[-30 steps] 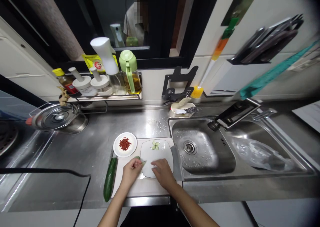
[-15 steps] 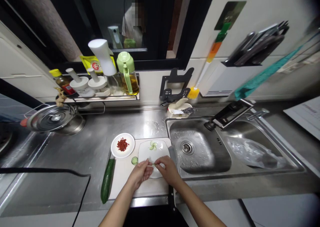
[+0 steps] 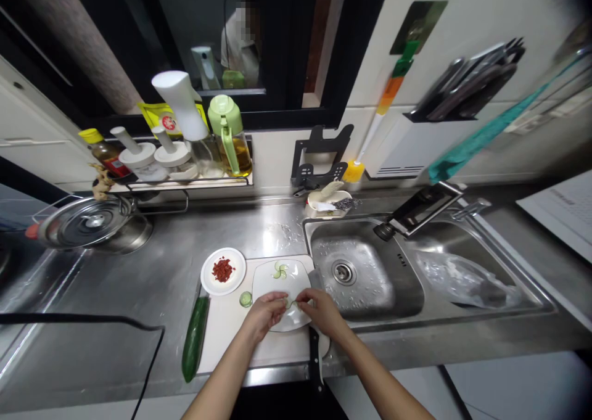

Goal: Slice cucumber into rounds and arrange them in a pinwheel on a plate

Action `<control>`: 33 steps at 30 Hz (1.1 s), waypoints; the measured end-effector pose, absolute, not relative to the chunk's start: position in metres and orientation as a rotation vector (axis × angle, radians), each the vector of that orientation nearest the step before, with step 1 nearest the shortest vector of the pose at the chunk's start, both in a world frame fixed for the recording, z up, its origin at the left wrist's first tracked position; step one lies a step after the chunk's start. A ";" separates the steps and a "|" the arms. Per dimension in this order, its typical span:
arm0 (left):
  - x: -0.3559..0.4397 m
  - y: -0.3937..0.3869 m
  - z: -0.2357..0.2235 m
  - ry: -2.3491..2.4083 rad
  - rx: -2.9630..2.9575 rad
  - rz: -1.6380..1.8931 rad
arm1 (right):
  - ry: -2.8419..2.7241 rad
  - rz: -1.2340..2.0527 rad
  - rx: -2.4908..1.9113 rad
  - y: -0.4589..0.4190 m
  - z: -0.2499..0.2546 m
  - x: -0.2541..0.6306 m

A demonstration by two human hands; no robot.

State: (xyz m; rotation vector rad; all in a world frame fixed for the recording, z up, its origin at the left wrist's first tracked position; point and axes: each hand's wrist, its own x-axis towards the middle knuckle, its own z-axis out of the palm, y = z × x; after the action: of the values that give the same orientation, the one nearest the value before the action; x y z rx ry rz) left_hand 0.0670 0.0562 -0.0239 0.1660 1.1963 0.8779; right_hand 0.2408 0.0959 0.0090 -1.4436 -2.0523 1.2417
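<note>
Between my hands, over the square white plate (image 3: 300,276), is a thin cucumber slice (image 3: 291,304) with a dark green rim. My left hand (image 3: 266,314) pinches it from the left, and my right hand (image 3: 322,311) pinches its other end. Several pale cucumber slices (image 3: 279,271) lie curved together near the plate's far edge. The plate rests on a light cutting board (image 3: 231,340). Left of it on the board is a small stack of cucumber rounds (image 3: 246,299). A round white dish (image 3: 206,272) holds chopped red bits (image 3: 222,271).
A long cucumber (image 3: 195,338) lies along the board's left edge. A knife (image 3: 316,358) points its black handle over the counter's front edge. The sink (image 3: 365,272) is at the right. Behind stand a lidded pot (image 3: 124,232) and a rack with an oil bottle (image 3: 231,142).
My left hand has moved right from the cucumber rounds to over the plate, bringing the cucumber slice. My right hand has closed on the slice's other end. The view has shifted slightly.
</note>
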 end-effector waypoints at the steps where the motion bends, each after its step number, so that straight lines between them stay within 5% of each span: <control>1: 0.069 0.059 -0.025 1.236 0.216 0.875 | -2.073 1.220 -1.471 0.100 0.006 0.242; 14: 0.101 0.079 -0.038 1.845 1.111 0.642 | -2.508 0.837 -1.601 0.148 0.000 0.246; 33: 0.113 0.080 -0.035 1.988 1.342 0.395 | -2.773 0.506 -1.573 0.141 -0.011 0.241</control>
State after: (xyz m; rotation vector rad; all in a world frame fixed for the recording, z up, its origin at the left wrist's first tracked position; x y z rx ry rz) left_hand 0.1125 0.0804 -0.0345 1.3418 1.9879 0.3950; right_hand 0.2415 0.1415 -0.0106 -1.5729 -2.7729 0.5062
